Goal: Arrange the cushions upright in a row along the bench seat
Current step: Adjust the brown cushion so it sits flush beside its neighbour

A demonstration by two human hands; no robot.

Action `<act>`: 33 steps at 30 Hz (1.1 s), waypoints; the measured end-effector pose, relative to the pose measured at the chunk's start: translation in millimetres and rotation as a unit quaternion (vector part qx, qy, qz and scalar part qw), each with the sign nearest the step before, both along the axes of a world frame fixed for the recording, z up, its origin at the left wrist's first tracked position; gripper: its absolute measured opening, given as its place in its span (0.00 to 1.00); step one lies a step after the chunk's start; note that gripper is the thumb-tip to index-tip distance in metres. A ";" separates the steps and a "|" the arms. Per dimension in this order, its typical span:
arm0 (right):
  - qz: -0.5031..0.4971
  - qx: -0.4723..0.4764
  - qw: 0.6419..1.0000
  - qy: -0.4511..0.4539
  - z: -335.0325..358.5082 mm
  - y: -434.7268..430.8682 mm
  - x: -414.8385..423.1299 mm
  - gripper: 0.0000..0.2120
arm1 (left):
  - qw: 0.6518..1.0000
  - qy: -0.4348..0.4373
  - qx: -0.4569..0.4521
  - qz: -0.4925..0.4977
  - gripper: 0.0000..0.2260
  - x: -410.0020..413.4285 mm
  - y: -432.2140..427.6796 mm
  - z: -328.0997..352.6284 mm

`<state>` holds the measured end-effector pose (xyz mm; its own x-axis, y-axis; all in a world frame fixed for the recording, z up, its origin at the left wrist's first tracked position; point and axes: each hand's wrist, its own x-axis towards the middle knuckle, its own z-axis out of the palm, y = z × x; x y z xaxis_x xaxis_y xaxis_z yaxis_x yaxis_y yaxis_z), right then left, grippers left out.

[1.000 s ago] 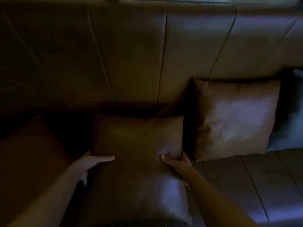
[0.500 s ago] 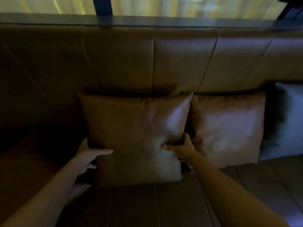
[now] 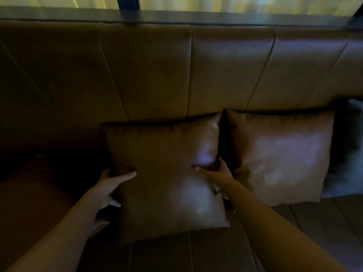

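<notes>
Square brown leather cushion (image 3: 165, 173) upright on worktop (image 3: 216, 252), back against brown padded backrest (image 3: 225, 71). Left hand (image 3: 107, 190) fingers clamp its left edge, right hand (image 3: 218, 176) fingers pinch right edge. Second brown leather cushion (image 3: 280, 154) just right of right fingers.

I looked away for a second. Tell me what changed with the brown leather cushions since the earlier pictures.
The square brown leather cushion in both hands went from lying tipped toward the person to standing up against the brown padded backrest, beside the second brown leather cushion. The left hand and right hand kept their grip on its sides. The second cushion stayed leaning in place.
</notes>
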<state>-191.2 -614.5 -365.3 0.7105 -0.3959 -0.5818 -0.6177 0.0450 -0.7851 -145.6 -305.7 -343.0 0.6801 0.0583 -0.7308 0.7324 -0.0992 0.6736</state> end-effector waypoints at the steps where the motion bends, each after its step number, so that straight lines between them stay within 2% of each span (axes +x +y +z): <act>1: 0.003 -0.001 1.000 0.011 1.3 1.7 1.0 0.59 | 1.000 0.006 -0.009 -0.007 0.54 2.1 -1.1 0.4; 5: -0.005 -0.008 1.000 0.020 -1.5 1.9 0.0 0.69 | 0.997 0.002 -0.007 -0.071 0.53 9.9 -9.8 8.4; 8: -0.020 -0.006 1.000 0.008 2.5 -1.0 -5.0 0.68 | 0.997 -0.021 0.016 -0.077 0.49 11.9 -10.7 10.8; 14: -0.001 -0.019 1.000 -0.019 -0.1 6.0 -11.0 0.65 | 0.994 -0.079 0.030 -0.072 0.34 5.4 -0.5 8.3; 19: -0.008 -0.031 0.999 -0.044 -2.7 11.5 -4.3 0.59 | 0.991 -0.107 0.046 -0.058 0.35 8.6 7.0 9.8; 25: 0.006 -0.011 0.999 -0.033 -12.3 14.9 2.9 0.69 | 0.995 -0.078 0.050 -0.028 0.35 11.1 -5.3 0.1; 29: 0.013 -0.015 1.000 0.007 1.2 12.1 2.6 0.60 | 0.995 -0.066 0.071 -0.023 0.35 9.1 -11.7 7.4; 33: 0.014 -0.039 0.999 0.002 9.6 8.2 0.0 0.55 | 0.994 -0.058 0.089 -0.004 0.35 2.5 -15.6 19.4</act>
